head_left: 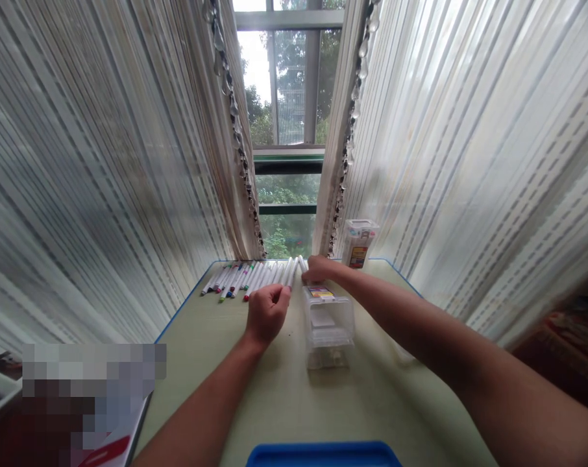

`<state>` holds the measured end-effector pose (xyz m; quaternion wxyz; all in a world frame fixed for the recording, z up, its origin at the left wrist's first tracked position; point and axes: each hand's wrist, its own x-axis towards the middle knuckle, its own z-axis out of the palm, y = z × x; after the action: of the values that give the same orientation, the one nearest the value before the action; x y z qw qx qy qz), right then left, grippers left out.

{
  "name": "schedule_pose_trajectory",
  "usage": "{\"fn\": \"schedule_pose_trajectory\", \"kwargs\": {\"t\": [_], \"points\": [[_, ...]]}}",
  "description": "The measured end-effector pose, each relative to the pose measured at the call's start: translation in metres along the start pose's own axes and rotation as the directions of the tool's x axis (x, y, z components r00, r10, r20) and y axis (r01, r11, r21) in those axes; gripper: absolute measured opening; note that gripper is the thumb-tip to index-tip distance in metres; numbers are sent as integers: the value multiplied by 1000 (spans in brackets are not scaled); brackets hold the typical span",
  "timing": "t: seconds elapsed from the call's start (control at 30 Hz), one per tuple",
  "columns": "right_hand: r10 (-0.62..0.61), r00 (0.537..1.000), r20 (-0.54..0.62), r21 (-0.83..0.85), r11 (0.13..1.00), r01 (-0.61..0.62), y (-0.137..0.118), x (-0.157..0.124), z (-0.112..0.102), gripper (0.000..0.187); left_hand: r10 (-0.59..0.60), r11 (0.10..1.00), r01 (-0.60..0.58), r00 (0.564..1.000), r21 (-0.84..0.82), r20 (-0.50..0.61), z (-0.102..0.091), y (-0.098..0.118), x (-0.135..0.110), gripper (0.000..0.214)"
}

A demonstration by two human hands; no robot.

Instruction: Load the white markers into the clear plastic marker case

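A row of white markers (262, 275) with coloured ends lies along the far left part of the table. My left hand (269, 312) is closed at the near right end of this row, its fingertips by a marker's lower end; what they hold, if anything, is hidden. Just right of the row, my right hand (318, 268) is curled around a slanting white marker (302, 264), partly covered by the fingers. A clear plastic box (329, 324) with a colourful label lies in front of the right hand, its opening facing me.
Another clear labelled case (359, 245) stands upright at the far right of the table (211, 363). A blue tray edge (323, 451) shows at the near side. Behind are striped curtains (128, 130) and a window (289, 97). A clear object lies partly behind my right forearm.
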<state>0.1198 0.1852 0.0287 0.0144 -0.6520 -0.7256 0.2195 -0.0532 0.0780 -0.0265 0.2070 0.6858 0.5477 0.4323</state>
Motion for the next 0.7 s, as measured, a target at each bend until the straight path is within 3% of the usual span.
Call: {"fn": "schedule_pose_trajectory", "kwargs": {"t": [0.23, 0.37, 0.43, 0.5, 0.6, 0.7], "points": [[28, 990, -140, 47, 999, -22, 15, -10, -14, 39, 18, 999, -19, 1000, -41, -24, -5, 4, 0, 37], [-16, 935, -354, 77, 996, 46, 40, -37, -29, 39, 19, 994, -24, 999, -110, -44, -7, 10, 0, 38], [-53, 868, -494, 73, 992, 102, 55, -61, -32, 37, 22, 985, -32, 998, -168, -59, -9, 13, -1, 37], [-116, 772, -625, 54, 980, 191, 70, -88, -29, 31, 30, 970, -48, 997, -238, -77, -10, 16, -1, 35], [-253, 581, -773, -20, 926, 376, 83, -127, -17, 32, 60, 930, -89, 994, -356, -91, -12, 22, -2, 28], [-411, 408, -815, -132, 818, 559, 81, -150, -1, 24, 94, 866, -124, 992, -484, -87, -14, 32, -4, 34]]}}
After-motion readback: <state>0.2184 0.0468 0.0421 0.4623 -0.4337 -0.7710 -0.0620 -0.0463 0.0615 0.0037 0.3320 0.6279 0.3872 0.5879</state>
